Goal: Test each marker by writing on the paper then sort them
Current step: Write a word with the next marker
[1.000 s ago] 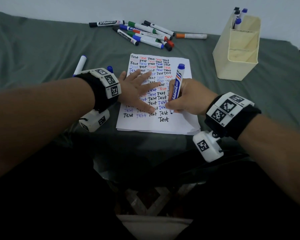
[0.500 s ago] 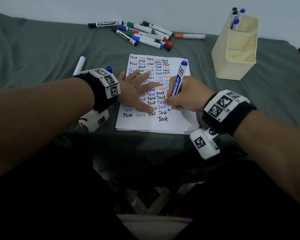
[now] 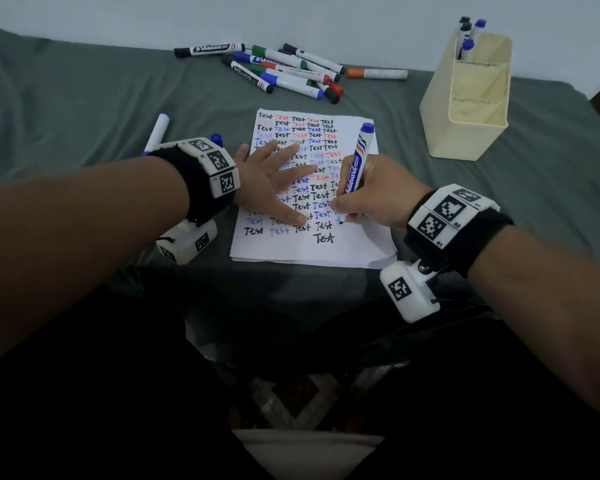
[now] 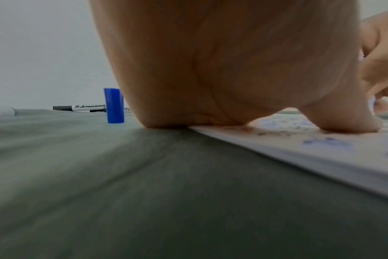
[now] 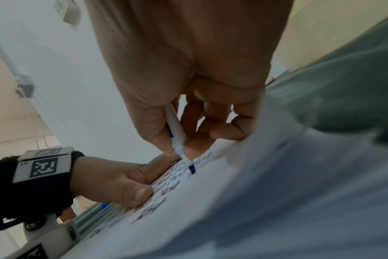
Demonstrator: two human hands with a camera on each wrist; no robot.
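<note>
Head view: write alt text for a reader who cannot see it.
A right hand holds a blue marker, tip down on a paper filled with "Test". The left hand presses the paper flat. Loose markers lie beyond; a cream holder stands at right.

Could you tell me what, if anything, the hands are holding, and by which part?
The right hand grips a blue whiteboard marker by its lower barrel near the tip. The left hand holds nothing; it presses flat on the paper.
</note>
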